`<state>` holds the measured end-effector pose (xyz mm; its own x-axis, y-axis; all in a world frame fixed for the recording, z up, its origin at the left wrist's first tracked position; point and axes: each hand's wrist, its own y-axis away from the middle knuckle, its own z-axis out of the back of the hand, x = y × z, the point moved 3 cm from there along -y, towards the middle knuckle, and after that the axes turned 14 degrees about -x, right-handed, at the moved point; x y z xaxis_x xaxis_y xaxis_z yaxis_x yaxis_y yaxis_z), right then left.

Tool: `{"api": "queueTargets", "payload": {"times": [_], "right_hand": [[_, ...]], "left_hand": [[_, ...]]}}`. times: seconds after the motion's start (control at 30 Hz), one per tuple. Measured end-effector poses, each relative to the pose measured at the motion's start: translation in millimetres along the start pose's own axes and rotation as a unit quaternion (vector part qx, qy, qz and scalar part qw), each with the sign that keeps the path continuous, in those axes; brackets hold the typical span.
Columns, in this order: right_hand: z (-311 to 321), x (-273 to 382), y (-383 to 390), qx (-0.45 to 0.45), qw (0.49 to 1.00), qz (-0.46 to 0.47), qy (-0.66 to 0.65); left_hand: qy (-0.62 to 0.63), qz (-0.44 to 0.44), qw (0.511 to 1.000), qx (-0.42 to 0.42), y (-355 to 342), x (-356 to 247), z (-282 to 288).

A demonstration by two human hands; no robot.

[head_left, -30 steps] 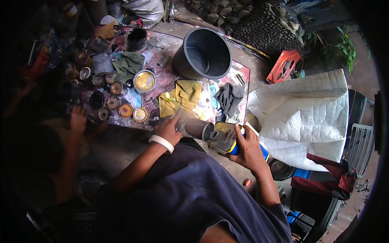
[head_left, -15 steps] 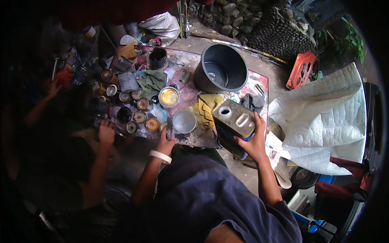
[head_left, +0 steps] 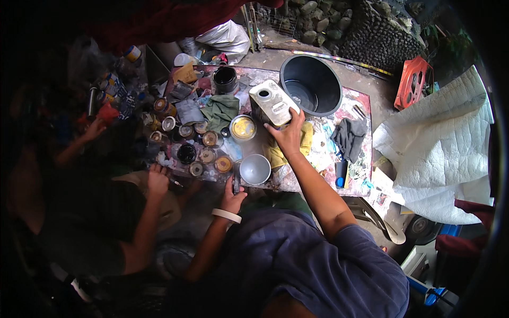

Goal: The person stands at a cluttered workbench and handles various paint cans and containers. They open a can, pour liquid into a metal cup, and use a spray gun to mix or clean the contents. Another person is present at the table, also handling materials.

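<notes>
My right hand (head_left: 289, 132) is closed around the rear end of a rectangular metal can (head_left: 273, 100) with a round open spout and a strap handle on top. It holds the can above the table, beside the big black tub. My left hand (head_left: 232, 197) grips a grey handled cup (head_left: 255, 170) at its left side, near the table's front edge. The cup's inside is pale, and nothing shows clearly in it. Between cup and can stands an open round tin (head_left: 243, 127) with yellow paint stains. A yellow cloth (head_left: 306, 139) lies partly under my right hand.
The black tub (head_left: 313, 87) stands at the table's far side. Several small paint jars (head_left: 210, 139) crowd the left, by a green cloth (head_left: 220, 111). A dark cloth (head_left: 350, 137) lies right. Another person's hand (head_left: 158, 180) rests at the left edge. White quilted sheeting (head_left: 440, 143) hangs right.
My right hand has carried the metal can left and away from me, from the table's front right to beside the tub. My left hand and the cup have shifted slightly nearer me.
</notes>
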<state>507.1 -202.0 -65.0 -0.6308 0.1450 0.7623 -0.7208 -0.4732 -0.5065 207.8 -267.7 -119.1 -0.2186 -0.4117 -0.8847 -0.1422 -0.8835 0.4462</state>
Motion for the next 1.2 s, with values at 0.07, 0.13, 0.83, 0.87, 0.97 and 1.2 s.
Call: {"api": "queueTargets", "payload": {"times": [0.07, 0.13, 0.83, 0.87, 0.97, 1.2], "right_hand": [[0.2, -4.8, 2.4, -0.003, 1.0, -0.014, -0.013], [9.5, -2.0, 2.7, 0.015, 0.999, 0.016, 0.046], [186.9, -63.8, 23.1, 0.014, 0.988, -0.02, 0.15], [201.2, -85.4, 43.3, 0.016, 0.984, -0.027, 0.175], [219.7, -127.3, 98.6, 0.103, 0.961, -0.072, 0.247], [177.2, -156.0, 144.4, 0.329, 0.838, -0.159, 0.405]], "left_hand": [[-0.023, -0.026, 0.999, -0.01, -0.3, -1.6, 5.6], [0.014, 0.01, 1.0, 0.009, 2.1, 7.5, 6.3], [-0.11, -0.01, 0.991, 0.073, -9.2, -14.0, -38.5], [-0.101, 0.004, 0.992, 0.079, -7.3, -11.9, -39.6], [-0.043, 0.009, 0.994, 0.104, -8.5, 12.2, -52.9], [-0.094, -0.015, 0.986, 0.136, -5.5, -0.9, -64.8]]}}
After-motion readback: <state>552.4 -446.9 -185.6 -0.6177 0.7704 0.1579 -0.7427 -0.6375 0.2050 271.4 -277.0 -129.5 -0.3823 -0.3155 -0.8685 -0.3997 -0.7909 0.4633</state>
